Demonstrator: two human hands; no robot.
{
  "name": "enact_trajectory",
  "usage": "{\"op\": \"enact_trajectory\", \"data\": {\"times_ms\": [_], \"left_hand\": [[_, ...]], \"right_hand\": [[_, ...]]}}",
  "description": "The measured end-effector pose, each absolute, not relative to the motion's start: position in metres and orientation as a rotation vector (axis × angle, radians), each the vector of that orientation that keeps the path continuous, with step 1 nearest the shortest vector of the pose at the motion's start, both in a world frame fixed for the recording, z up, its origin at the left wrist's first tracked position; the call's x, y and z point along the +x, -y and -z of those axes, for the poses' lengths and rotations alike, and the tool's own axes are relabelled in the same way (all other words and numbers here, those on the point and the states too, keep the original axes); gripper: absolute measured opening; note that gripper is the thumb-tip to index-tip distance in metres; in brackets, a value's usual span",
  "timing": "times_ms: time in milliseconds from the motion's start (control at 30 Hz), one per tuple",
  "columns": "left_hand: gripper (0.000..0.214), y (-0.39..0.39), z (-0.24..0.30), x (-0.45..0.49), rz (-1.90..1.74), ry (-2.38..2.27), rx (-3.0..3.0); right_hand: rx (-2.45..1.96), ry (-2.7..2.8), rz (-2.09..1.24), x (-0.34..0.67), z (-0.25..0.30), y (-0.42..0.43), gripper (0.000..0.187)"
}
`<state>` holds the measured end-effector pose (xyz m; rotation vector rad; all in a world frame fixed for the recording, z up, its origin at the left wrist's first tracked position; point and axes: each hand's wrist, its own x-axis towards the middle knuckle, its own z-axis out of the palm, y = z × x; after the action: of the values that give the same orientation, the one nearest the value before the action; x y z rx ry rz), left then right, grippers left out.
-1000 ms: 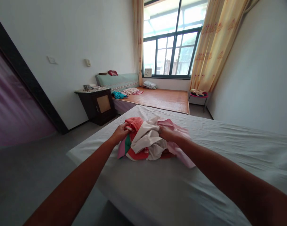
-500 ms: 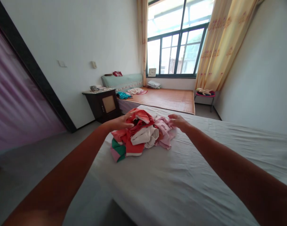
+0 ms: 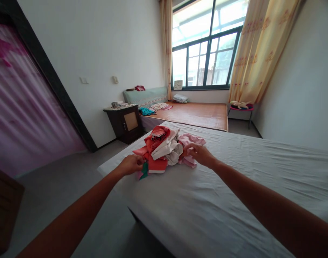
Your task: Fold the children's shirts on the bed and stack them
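Note:
A heap of crumpled clothes lies on the pale bed sheet (image 3: 196, 200). It holds red clothing (image 3: 158, 165), a white garment (image 3: 168, 148) on top, a pink garment (image 3: 195, 139) on the right and a green and pink piece (image 3: 144, 171) at the lower left. My left hand (image 3: 130, 165) is at the heap's left edge, fingers curled in a pinch by the red cloth and the green piece; which cloth it grips is partly hidden. On the right side, my right hand (image 3: 200, 153) has its fingers bent onto the pink garment.
Beyond this bed is another bed (image 3: 196, 113) with a brown mat, a blue cloth (image 3: 147, 111) and a pillow (image 3: 180, 98). A dark bedside cabinet (image 3: 126, 123) stands left of it. A stool (image 3: 242, 107) is by the curtain. A wooden piece (image 3: 6, 208) is at lower left.
My left hand has come down from the top of the red clothing to the heap's lower left edge and closed. My right hand has moved left and down onto the pink garment.

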<state>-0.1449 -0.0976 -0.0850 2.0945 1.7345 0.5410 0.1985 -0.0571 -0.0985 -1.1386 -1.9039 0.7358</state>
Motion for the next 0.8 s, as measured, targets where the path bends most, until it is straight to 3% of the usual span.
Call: {"op": "enact_trajectory", "data": {"times_ms": [167,367,533,700,800], "left_hand": [[0.022,0.102,0.013,-0.122,-1.142,-1.113,1.501],[0.014,0.108,-0.049,-0.064,-1.508,-0.625,1.287],[0.011,0.106,-0.042,-0.031,-1.588,-0.669,1.206],[0.013,0.090,-0.020,-0.036,-1.552,-0.712,1.171],[0.016,0.078,-0.007,-0.045,-1.576,-0.757,1.094]], "right_hand": [[-0.956,1.995,-0.811,0.179,0.087,0.086,0.019],[-0.800,1.736,-0.911,0.153,0.060,0.095,0.026],[-0.650,1.687,-1.231,0.151,0.041,0.113,0.033],[-0.612,1.391,-0.945,0.168,0.033,0.101,0.054],[-0.826,1.480,-0.716,0.174,0.034,0.091,0.034]]}}
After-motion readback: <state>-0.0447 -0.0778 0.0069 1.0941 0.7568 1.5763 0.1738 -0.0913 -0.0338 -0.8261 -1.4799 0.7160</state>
